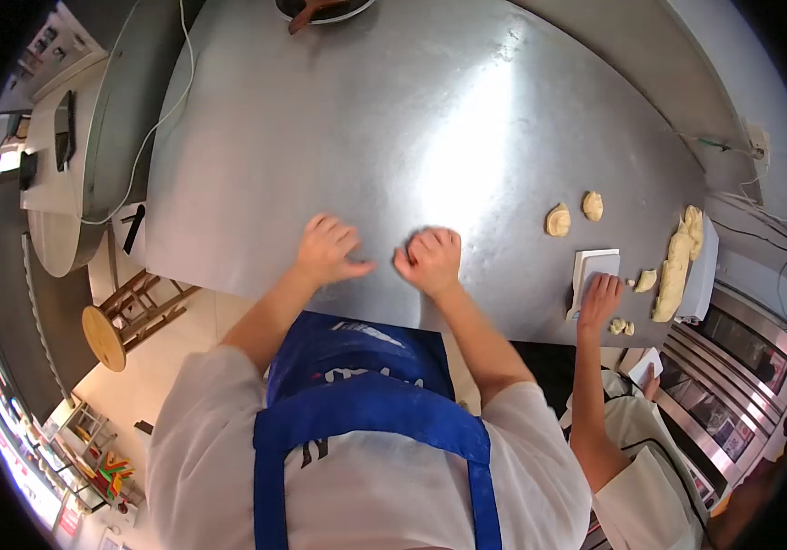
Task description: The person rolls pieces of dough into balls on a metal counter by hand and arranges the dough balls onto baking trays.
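My left hand (329,249) is over the near part of the metal table (320,137), its thumb stretched toward the right and its other fingers loosely bent, with nothing in it. Close by on the right, my right hand (432,259) has its fingers curled in; whatever they may hold is hidden. The two hands are apart, a short gap of bare metal between them. Both are near the table's front edge, just beyond my blue apron (357,357).
On the right, a co-worker's hand (603,298) rests on a small white scale (586,275). Dough pieces (558,220) and a long dough roll (674,270) lie around it. A bowl (348,13) stands at the far edge. A wooden stool (105,336) is at left.
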Motion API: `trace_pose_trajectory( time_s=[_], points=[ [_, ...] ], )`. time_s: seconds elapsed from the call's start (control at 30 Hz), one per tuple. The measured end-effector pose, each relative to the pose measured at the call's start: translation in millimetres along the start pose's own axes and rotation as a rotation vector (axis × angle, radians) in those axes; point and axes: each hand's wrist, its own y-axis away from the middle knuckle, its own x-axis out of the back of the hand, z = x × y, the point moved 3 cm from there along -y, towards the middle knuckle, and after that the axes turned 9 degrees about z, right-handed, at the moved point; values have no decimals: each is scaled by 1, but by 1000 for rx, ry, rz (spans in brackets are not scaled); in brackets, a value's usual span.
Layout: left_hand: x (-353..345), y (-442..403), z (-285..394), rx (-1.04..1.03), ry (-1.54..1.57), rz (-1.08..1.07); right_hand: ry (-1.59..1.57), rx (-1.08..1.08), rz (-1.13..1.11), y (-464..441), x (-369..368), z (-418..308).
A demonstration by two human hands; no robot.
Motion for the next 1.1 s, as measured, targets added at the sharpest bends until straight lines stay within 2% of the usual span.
trace_pose_trajectory(
  time_s=[0.07,0.13,0.2,0.3,0.33,0.37,0.4,0.43,0.5,0.57,0.6,0.63,0.73,0.83,0.9,0.93,0.97,1.0,1.03,1.1],
  points=[
    [-25,-31,-34,-57,-40,0,-7,261,6,-29,-13,26],
    [-31,-46,-62,-75,-50,-24,-5,338,8,-59,-12,58],
    [-20,-66,-83,-51,17,112,56,281,-33,-72,-4,91],
    [-2,-64,-99,-43,24,147,-9,160,-105,-58,21,110],
    [3,-60,-91,-46,28,141,-3,95,-23,-47,28,104],
    [14,-49,-79,-1,-47,253,3,34,61,-35,34,96],
    [23,-41,-69,46,-124,366,-55,-83,119,-28,37,77],
    [19,-36,-60,43,-125,365,-189,-123,122,-21,32,65],
    [-8,-32,-36,-131,166,132,-256,84,-14,-26,-10,49],
    [-21,-61,-48,-119,113,103,-181,300,68,-79,-25,45],
    [-25,-72,-58,-103,62,74,-110,402,56,-87,-30,61],
    [-24,-74,-65,-107,64,69,-86,407,-35,-95,-27,77],
    [-18,-79,-89,-6,149,100,-19,310,-8,-103,-1,108],
    [-3,-54,-77,58,29,223,-28,70,26,-76,17,102],
    [10,-41,-55,117,57,278,-226,-36,131,-51,9,84],
    [6,-50,-54,113,56,274,-269,122,27,-55,-5,74],
    [-6,-57,-45,-40,42,103,-314,274,-84,-56,-19,66],
    [-17,-62,-43,-198,31,-66,-231,397,-99,-74,-29,63],
    [-25,-74,-59,-207,30,-66,-246,445,-28,-96,-33,69],
    [-35,-90,-96,-34,-37,8,-176,476,-89,-118,-30,99]
  ],
)
